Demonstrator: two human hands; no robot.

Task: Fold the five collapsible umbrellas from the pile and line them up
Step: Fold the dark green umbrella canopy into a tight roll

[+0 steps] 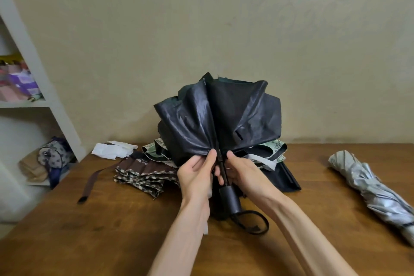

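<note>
Both hands meet at the centre of the frame: the left hand [197,175] and the right hand [243,171] have their fingers [210,158] clenched on the gathered cloth of the black umbrella [224,119], held in front of the pile [145,175]. At far right a folded silver umbrella [369,188] lies on the bench [112,231].

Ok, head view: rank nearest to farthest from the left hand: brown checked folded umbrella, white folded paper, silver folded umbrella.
1. Brown checked folded umbrella, beside the left hand.
2. White folded paper, back left.
3. Silver folded umbrella, far right.
</note>
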